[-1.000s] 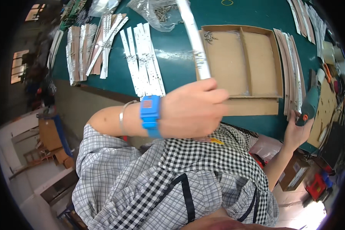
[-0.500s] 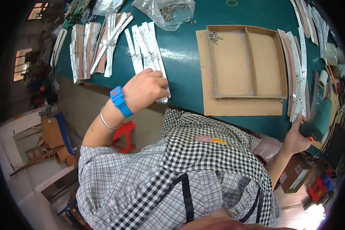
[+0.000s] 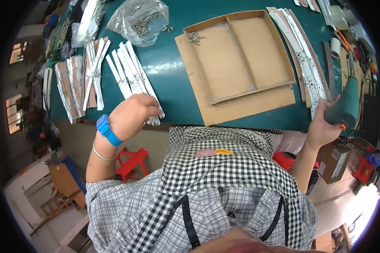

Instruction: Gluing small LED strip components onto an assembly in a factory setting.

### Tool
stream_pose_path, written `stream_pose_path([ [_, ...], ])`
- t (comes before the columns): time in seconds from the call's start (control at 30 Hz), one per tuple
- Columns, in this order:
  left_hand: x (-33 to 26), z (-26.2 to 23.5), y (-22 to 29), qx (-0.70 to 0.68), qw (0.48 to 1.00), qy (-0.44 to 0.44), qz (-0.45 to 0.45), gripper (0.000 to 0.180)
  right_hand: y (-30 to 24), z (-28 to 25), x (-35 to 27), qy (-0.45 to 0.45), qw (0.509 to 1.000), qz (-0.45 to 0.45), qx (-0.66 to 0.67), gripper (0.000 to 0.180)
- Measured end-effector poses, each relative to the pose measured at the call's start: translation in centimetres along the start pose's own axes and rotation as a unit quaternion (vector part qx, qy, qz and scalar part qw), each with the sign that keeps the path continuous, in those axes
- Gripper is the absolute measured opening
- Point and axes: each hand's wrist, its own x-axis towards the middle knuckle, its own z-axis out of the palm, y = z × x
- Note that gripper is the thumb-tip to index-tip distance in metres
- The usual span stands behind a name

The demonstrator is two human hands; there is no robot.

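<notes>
My left hand (image 3: 133, 113), with a blue wristband and a metal bangle, rests on the near ends of a row of white strips (image 3: 131, 76) lying on the green table (image 3: 173, 88); its fingers curl over the strips' ends at the table edge. My right hand (image 3: 323, 124) grips the handle of a dark green power screwdriver (image 3: 346, 105) at the table's right edge. Between the hands lies a shallow cardboard tray (image 3: 236, 57) with two compartments, a small heap of screws (image 3: 195, 38) in its far left corner.
A clear plastic bag of screws (image 3: 141, 19) lies beyond the strips. More strips on brown backing (image 3: 74, 84) lie at the left. Long white strips (image 3: 302, 55) run along the tray's right side. A red stool (image 3: 131, 158) and a cardboard box (image 3: 335, 162) stand below the table.
My left hand held one white strip up a second ago; it has since come down to the left onto the row of strips. My right hand stays on the screwdriver.
</notes>
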Motion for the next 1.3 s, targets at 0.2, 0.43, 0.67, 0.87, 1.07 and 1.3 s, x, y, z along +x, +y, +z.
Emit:
stream_pose_path([
  [0.2, 7.9, -2.5, 0.0, 0.02, 0.977, 0.205, 0.059, 0.016, -1.4, -0.8, 0.6, 0.061, 0.994, 0.086, -0.031, 0.042],
  [0.43, 18.6, -0.6, -3.6, 0.112, 0.944, 0.301, -0.072, 0.009, -6.1, 0.0, -2.3, -0.024, 0.972, 0.189, 0.136, 0.05],
  [0.67, 19.1, 1.0, -3.4, 0.151, 0.938, 0.292, -0.113, 0.006, -6.3, 3.3, -6.7, -0.167, 0.938, 0.235, 0.195, 0.033],
  [0.87, 18.4, 1.7, -2.7, 0.178, 0.921, 0.341, -0.066, 0.008, -6.1, 4.4, -8.4, -0.204, 0.933, 0.182, 0.234, 0.023],
  [1.07, 17.0, 1.6, 1.6, -0.17, 0.933, 0.316, -0.03, 0.012, -6.4, 3.3, -9.0, -0.23, 0.913, 0.199, 0.271, 0.016],
  [1.3, 18.1, 3.0, 1.5, -0.333, 0.889, 0.307, -0.066, 0.01, -6.9, 3.3, -8.3, -0.242, 0.914, 0.181, 0.272, 0.019],
])
